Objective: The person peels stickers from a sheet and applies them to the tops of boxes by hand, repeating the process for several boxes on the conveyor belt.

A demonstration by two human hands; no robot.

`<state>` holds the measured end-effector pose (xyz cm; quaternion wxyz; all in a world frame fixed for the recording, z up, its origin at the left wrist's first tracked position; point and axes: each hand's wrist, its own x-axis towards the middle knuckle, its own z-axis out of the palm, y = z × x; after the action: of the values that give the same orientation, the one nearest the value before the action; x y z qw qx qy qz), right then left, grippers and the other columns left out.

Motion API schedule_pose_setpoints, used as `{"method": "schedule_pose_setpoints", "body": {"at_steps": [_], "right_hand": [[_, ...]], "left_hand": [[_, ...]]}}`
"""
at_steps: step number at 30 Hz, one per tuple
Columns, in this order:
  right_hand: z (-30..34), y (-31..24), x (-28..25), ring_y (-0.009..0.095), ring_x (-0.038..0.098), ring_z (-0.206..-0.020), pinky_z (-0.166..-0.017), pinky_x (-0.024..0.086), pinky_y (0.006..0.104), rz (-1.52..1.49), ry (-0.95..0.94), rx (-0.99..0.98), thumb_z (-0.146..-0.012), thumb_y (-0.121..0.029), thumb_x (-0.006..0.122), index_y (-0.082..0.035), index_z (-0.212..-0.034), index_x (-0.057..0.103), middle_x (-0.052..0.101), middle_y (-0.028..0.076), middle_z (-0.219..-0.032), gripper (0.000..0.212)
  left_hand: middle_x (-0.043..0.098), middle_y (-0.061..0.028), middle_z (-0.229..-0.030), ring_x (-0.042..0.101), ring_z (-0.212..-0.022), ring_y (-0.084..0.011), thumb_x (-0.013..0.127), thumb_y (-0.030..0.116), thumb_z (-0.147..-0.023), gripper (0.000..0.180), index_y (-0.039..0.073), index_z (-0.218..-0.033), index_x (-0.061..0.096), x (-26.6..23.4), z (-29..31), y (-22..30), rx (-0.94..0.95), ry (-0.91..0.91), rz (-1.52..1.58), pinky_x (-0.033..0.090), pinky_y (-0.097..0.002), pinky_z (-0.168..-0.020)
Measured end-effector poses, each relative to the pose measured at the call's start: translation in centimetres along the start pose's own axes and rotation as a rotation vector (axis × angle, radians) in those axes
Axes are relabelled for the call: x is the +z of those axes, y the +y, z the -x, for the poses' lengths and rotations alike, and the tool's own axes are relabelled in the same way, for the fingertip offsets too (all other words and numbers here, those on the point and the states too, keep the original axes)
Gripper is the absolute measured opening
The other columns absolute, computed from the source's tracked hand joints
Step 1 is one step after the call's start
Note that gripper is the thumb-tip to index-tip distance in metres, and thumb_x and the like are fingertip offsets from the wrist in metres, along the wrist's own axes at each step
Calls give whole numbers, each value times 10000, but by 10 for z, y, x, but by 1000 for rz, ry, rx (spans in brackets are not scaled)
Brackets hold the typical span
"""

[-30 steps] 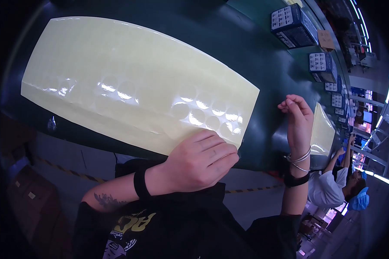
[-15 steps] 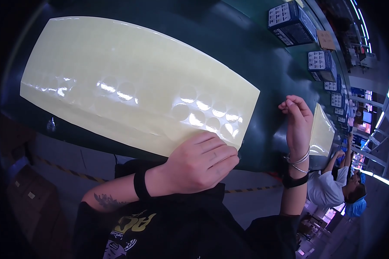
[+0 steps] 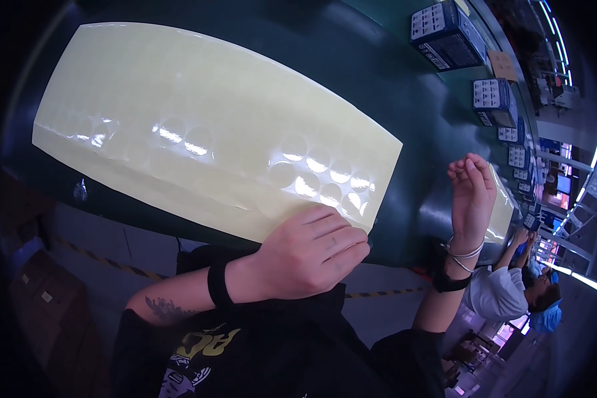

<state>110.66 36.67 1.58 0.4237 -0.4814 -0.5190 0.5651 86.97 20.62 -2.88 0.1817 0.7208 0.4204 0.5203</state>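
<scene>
A large pale yellow sheet of clear round stickers (image 3: 199,86) lies across the table, with shiny discs in its nearer half. My left hand (image 3: 312,249) rests at the sheet's near edge, towards its right end. Its fingers are curled in and their tips are hidden, so what they hold, if anything, does not show. My right hand (image 3: 474,196) is raised to the right of the sheet, apart from it. Thumb and fingertips come together there; anything between them is too small to make out. Behind it shows a second yellow sheet (image 3: 499,212), partly covered by the hand.
The dark green table (image 3: 298,40) runs off to the far right. Several blue-and-white boxes, the nearest box (image 3: 448,36) being largest, stand in a row along it. A small brown card (image 3: 503,66) lies beside them. A co-worker (image 3: 511,292) is at the right. Brown cartons (image 3: 53,298) stand at lower left.
My right hand has moved a little right and slightly nearer, now covering more of the second sheet. The left hand stays at the sheet's edge; the view has shifted slightly.
</scene>
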Motion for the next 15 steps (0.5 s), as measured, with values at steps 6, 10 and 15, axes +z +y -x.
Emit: {"method": "schedule_pose_setpoints", "body": {"at_steps": [6,10,15], "right_hand": [[3,1,4,179,613,-858,-798,484,290,81,-78,65,-912,-68,551,-7,-1037,597,630,80,-899,147],[-1,4,8,181,616,-861,-798,486,294,90,-88,49,-912,-67,549,-7,-1039,596,631,81,-905,148],[-3,-2,-1,182,615,-863,-799,487,294,21,-52,36,-914,-74,544,-8,-1047,591,628,77,-908,156]], "left_hand": [[628,-66,-854,616,-736,-215,693,16,-656,179,12,-826,634,2,1,4,-12,0,6,502,-325,-717],[625,-68,-855,614,-738,-215,689,15,-658,173,9,-822,633,1,2,6,-8,11,-2,502,-327,-713],[624,-70,-855,610,-736,-215,687,14,-658,171,9,-820,633,2,0,8,-2,30,-1,500,-326,-707]]}}
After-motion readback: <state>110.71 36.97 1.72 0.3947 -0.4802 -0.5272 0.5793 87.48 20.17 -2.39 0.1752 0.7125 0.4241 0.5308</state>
